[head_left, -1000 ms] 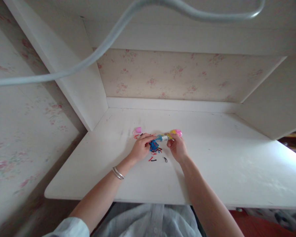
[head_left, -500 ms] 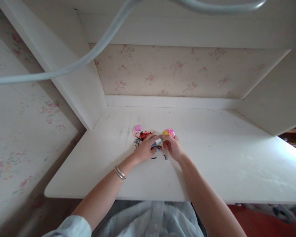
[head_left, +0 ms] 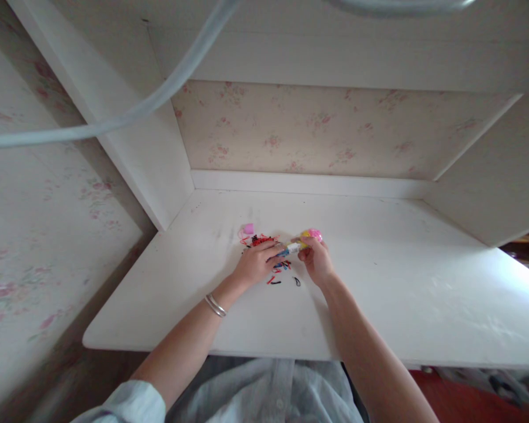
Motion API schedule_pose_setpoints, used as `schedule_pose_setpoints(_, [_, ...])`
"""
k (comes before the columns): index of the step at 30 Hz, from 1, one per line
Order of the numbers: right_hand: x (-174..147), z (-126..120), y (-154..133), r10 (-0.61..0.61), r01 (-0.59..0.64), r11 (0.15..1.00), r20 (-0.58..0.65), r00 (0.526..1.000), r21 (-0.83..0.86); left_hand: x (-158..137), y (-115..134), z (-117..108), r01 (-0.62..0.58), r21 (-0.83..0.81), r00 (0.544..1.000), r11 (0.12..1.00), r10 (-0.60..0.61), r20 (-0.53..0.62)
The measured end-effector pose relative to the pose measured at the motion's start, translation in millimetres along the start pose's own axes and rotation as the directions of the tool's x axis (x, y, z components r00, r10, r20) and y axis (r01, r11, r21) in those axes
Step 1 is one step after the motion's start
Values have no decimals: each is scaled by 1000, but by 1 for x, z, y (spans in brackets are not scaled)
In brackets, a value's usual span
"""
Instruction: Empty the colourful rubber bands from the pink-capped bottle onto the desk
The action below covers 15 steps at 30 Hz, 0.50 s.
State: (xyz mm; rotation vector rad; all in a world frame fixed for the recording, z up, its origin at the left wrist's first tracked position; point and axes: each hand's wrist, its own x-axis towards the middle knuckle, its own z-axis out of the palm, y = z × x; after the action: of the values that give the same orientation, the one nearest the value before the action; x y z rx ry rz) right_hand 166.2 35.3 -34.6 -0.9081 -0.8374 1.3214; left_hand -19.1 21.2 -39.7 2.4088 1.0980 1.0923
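Gripping a slim clear bottle [head_left: 293, 248] near its pink and yellow end, the right hand [head_left: 317, 260] has its fingers clamped on the plastic. The bottle is over the middle of the white counter [head_left: 379, 276], slanted so that its pink end points right and away from the person; whether its underside touches the surface cannot be told. Blue shows inside its left end, and a white label sits around the middle.

The left hand [head_left: 254, 265] is at the left end of the bottle, palm down, its fingers stretched toward that end; whether they pinch it or only lie against it cannot be told. Two silver bangles [head_left: 216, 305] circle that wrist.

Left of the bottle and a little beyond it lies a tangle of red and black bands [head_left: 261, 240], partly covered by the left hand. Farther left, past the tangle, is a small pink piece [head_left: 248, 228]. On the person's side of the bottle lie a small mixed cluster of bands [head_left: 284, 265], a short red band [head_left: 271, 279], a black band [head_left: 275, 282] beside it and a separate black loop [head_left: 297, 281].
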Motion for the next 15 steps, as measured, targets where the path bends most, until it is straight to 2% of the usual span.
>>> schedule_pose_setpoints(3, [1, -1, 1, -13, 13, 1000, -17, 1000, -17, 0, -3, 2, 48, -2, 997, 999, -48, -61])
schedule_pose_setpoints(10, [4, -3, -2, -90, 86, 996, -119, 989, -38, 0, -6, -3, 119, 33, 988, 992, -116, -101])
schedule_pose_setpoints(12, [0, -1, -4, -174, 160, 983, -178, 969, -92, -1, -5, -5, 168, 77, 981, 983, -159, -116])
schedule_pose_setpoints(15, [-10, 3, -7, -356, 299, 922, -237, 904, -247, -2, -3, -5, 223, 126, 970, 967, -208, -125])
